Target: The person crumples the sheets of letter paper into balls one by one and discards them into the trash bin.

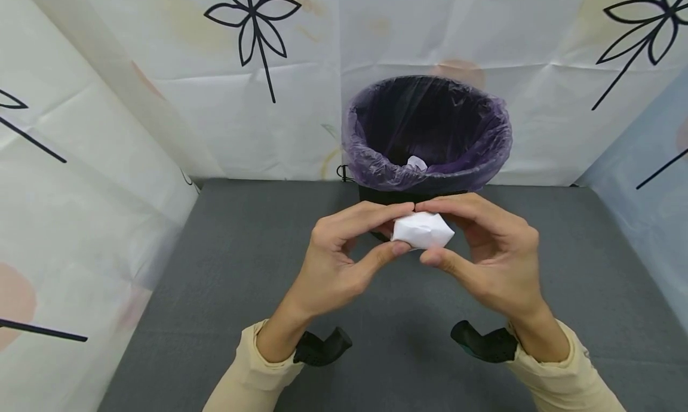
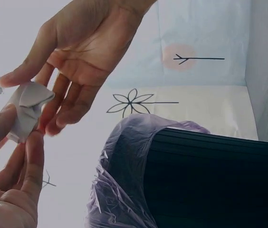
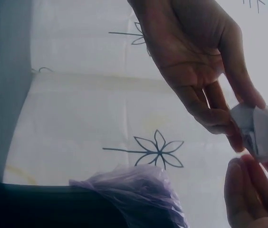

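Observation:
Both hands hold up a small folded piece of white paper (image 1: 423,230) in front of the bin, above the grey table. My left hand (image 1: 344,257) pinches its left end, thumb below and index finger on top. My right hand (image 1: 491,254) curves round the right part, index finger along the top edge and thumb at the lower edge. The fingertips of the two hands nearly meet above the paper. In the left wrist view the folded paper (image 2: 28,109) shows creased flaps and an angular end. In the right wrist view the paper (image 3: 260,130) is partly cut off by the frame edge.
A black bin (image 1: 381,194) with a purple plastic liner (image 1: 371,167) stands at the table's back, just beyond the hands. A crumpled white scrap (image 1: 416,163) lies inside it. Flower-printed cloth (image 1: 161,119) hangs behind and at both sides of the grey table (image 1: 226,251).

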`<action>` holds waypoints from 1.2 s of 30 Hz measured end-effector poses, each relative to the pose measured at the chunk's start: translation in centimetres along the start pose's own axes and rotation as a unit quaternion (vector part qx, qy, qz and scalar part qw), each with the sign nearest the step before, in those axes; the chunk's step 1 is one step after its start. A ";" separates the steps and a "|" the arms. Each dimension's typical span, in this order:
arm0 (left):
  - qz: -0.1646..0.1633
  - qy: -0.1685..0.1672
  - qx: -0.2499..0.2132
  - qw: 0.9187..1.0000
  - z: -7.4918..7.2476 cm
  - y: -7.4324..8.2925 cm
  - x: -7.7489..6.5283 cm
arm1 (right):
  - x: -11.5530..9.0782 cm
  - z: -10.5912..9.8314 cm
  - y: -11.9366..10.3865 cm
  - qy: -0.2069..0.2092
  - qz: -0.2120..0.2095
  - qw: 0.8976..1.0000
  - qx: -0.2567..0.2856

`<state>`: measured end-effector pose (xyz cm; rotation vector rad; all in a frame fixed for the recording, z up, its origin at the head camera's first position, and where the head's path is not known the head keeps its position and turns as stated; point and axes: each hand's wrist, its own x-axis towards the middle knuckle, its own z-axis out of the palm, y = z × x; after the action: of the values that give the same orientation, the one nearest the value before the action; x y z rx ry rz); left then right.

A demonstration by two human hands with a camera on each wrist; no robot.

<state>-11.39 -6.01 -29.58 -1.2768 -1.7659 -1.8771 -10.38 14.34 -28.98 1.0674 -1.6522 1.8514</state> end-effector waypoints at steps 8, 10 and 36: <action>0.001 0.013 0.006 1.000 0.1 0.3 0.1 | 0.1 0.2 0.1 0.018 -0.027 0.999 -0.008; -0.006 0.013 0.005 1.000 0.0 0.4 0.1 | 0.2 0.1 0.1 0.013 -0.033 0.999 -0.009; -0.021 0.053 -0.034 0.998 0.4 0.1 0.1 | 0.9 0.1 0.7 0.004 -0.020 0.999 0.026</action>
<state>-11.28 -5.64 -29.48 -1.1489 -1.7007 -2.0051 -11.45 13.92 -28.76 1.1050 -1.5753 1.8789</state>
